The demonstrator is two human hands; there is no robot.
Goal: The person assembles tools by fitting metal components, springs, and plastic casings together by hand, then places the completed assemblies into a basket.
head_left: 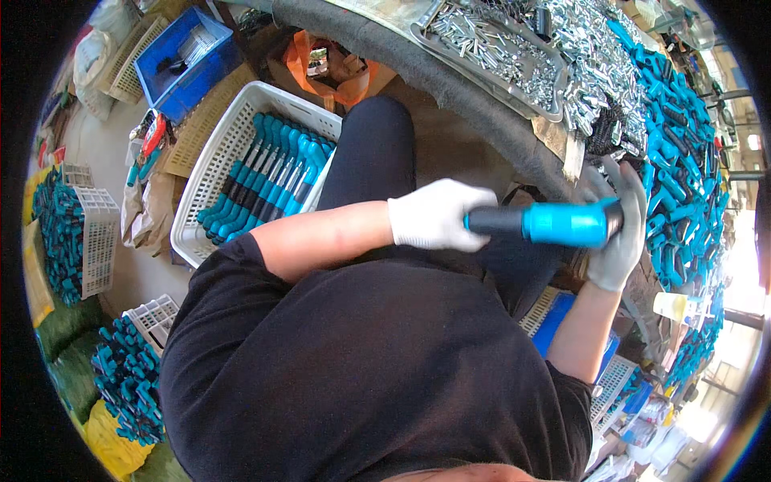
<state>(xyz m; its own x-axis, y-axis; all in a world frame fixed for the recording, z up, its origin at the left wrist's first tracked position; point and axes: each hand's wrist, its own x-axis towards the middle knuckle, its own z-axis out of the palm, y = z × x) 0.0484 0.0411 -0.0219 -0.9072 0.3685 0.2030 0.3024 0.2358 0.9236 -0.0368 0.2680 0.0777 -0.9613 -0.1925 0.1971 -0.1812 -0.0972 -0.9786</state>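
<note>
A teal and black handle-shaped tool [566, 224] is held level between my gloved hands, in front of my right thigh. My left hand [446, 215] is closed round its narrower black end. At the wider teal end, my right hand [620, 221] has its palm against the dark tip, with the fingers stretched upward and apart. To the left of my knee, a white plastic basket [193, 210] holds a row of similar teal and black tools [265, 181] with metal shafts. Exactly what kind of tool these are is not clear.
A workbench [482, 120] curves along the right, bearing a tray [554, 103] of small metal parts and heaped teal pieces [679, 153]. An orange bag [353, 84] sits beneath it. On the left are a blue crate [173, 96] and baskets of teal parts [128, 386].
</note>
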